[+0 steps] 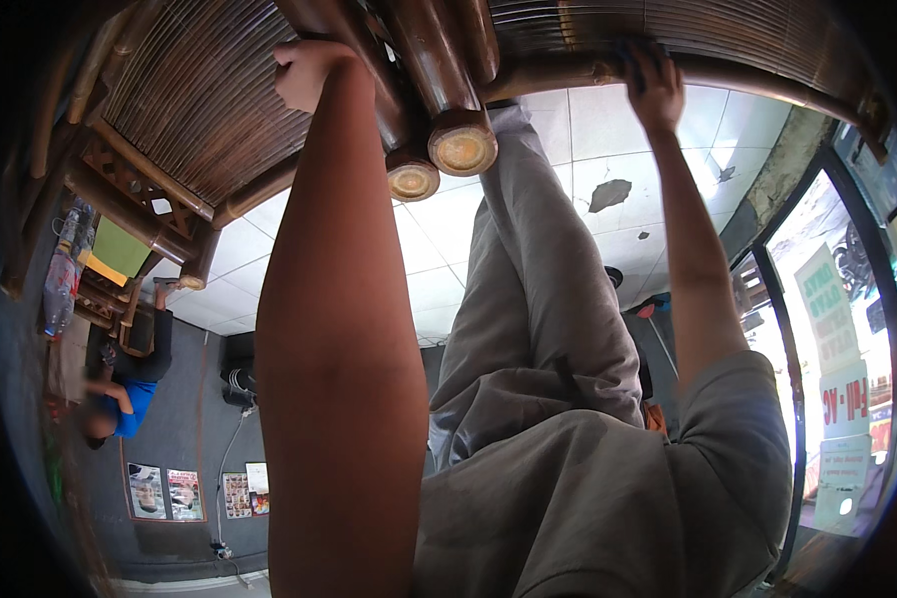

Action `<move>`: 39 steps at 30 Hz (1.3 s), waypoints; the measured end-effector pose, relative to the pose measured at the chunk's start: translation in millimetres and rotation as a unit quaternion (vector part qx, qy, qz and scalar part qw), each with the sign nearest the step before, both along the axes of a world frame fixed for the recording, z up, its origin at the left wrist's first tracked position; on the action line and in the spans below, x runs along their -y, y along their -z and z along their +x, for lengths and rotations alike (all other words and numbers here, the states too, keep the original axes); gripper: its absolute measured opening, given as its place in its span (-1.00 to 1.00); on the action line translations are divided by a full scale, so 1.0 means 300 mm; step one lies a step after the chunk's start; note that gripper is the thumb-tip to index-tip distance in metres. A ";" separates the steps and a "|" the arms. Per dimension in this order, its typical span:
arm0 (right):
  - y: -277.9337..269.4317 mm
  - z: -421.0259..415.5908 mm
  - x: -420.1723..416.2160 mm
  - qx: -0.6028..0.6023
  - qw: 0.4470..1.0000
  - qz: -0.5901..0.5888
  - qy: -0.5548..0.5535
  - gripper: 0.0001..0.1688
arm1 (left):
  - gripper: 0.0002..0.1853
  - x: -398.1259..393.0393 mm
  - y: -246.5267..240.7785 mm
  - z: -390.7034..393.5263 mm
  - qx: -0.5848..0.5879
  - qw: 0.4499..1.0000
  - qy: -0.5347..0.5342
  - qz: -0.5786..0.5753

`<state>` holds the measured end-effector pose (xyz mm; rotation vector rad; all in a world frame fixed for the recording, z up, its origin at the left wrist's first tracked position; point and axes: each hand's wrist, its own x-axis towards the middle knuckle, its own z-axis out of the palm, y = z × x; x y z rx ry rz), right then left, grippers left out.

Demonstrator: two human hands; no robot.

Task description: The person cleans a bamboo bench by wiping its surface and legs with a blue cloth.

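My left hand (314,75) is curled into a fist against the dark bamboo-slat panel (209,97) at the upper left; no object shows in it, and its palm side is hidden. My left forearm passes close to the camera. At the upper right, my right hand (656,90) presses a dark bluish cloth (632,56) onto a bamboo rail (553,78) along the edge of another slatted surface. The cloth is blurred and partly under the fingers. Thick bamboo poles with cut ends (463,146) stand between my hands, near my legs.
White floor tiles (433,299) have broken patches (610,196). At the left are plastic bottles (61,288), a green item (119,247) and a seated person in a blue top (136,407). A fan-like device (238,387) is by the grey wall; a glass door (830,299) is at the right.
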<state>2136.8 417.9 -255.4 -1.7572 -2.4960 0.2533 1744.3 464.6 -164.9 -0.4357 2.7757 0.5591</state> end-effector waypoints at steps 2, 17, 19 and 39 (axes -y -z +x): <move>-0.032 0.053 -0.033 0.034 0.999 -0.007 -0.001 -0.64 | -0.48 -0.005 -0.013 0.004 -0.001 1.000 0.001 -0.010; -0.119 -0.503 0.251 -0.193 0.964 -0.146 0.107 -0.59 | -0.49 -0.029 -0.034 0.016 0.020 0.999 -0.024 -0.003; -0.185 -0.571 0.274 -0.274 0.915 -0.243 0.168 -0.62 | -0.49 -0.027 -0.024 0.017 0.010 1.000 -0.023 -0.005; -0.545 -0.737 0.344 -0.178 0.957 -0.217 0.078 -0.33 | -0.49 -0.007 -0.029 0.001 -0.023 0.999 -0.020 -0.009</move>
